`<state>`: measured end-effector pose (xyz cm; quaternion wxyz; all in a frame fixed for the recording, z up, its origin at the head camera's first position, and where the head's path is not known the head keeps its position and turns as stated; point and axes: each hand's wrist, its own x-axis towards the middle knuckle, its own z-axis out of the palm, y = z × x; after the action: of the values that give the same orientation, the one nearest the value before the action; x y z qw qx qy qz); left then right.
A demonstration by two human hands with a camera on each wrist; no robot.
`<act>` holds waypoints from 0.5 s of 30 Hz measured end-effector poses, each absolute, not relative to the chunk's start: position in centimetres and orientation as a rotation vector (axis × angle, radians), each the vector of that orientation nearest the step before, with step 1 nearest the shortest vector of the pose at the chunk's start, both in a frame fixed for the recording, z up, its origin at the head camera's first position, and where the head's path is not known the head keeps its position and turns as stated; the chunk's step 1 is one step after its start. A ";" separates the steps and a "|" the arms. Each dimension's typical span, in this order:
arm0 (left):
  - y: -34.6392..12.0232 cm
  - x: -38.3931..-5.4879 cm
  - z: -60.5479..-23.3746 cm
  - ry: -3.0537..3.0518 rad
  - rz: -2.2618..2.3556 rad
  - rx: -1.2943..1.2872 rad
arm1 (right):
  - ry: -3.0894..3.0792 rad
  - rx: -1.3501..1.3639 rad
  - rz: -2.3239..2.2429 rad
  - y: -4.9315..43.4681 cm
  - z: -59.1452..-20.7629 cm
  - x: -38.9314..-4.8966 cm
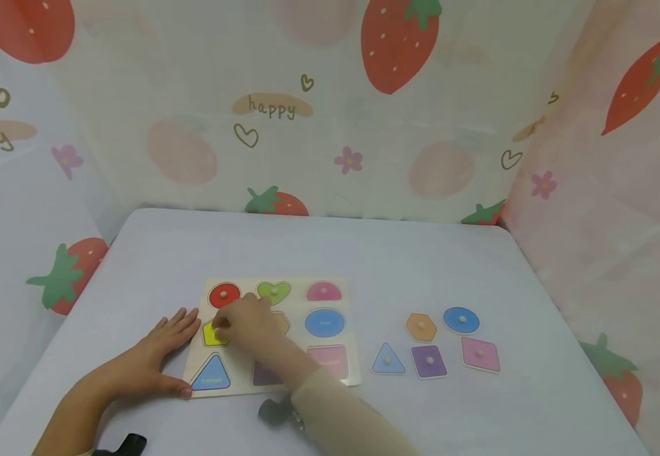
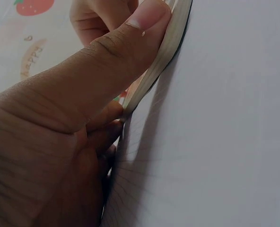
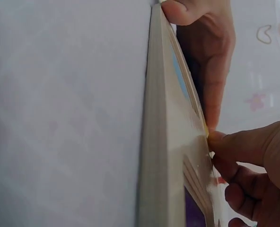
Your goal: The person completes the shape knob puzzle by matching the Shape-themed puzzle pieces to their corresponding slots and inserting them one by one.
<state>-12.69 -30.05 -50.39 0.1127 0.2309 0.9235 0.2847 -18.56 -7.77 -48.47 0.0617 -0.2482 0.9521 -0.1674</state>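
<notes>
A wooden shape puzzle board (image 1: pixel 330 367) lies flat on the table. Over its left middle recess, my right hand (image 1: pixel 253 326) pinches a yellow puzzle piece (image 1: pixel 209 334) between thumb and fingers; the hand covers part of it. My left hand (image 1: pixel 159 354) rests along the board's left edge, fingers spread and thumb at the near corner. In the left wrist view that thumb (image 2: pixel 126 45) touches the board's side. A red circle (image 1: pixel 224 295), a green heart (image 1: pixel 273 291) and a pink half circle (image 1: pixel 323 291), all knobbed, sit in the far row.
Right of the board lie loose knobbed pieces: an orange hexagon (image 1: pixel 421 327), a blue oval (image 1: pixel 461 320), a light blue triangle (image 1: pixel 387 360), a purple square (image 1: pixel 429 362) and a pink rectangle (image 1: pixel 481 354). A strawberry-print curtain (image 1: pixel 330 158) stands around the white table (image 1: pixel 421 259).
</notes>
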 end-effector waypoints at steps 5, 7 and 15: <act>-30.1 -12.6 -50.7 2.712 0.828 0.675 | 2.865 -0.803 -0.431 -7.9 -47.9 -18.4; -30.1 -12.7 -50.8 2.711 0.829 0.678 | 2.830 -0.822 -0.406 -7.7 -47.5 -18.4; -30.0 -12.8 -50.8 2.716 0.816 0.663 | 2.683 -0.989 -0.288 -6.2 -46.7 -18.8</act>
<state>-12.77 -29.99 -50.81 0.1143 0.2262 0.9264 0.2783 -18.80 -6.16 -46.71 0.1336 -0.3412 0.9251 -0.0992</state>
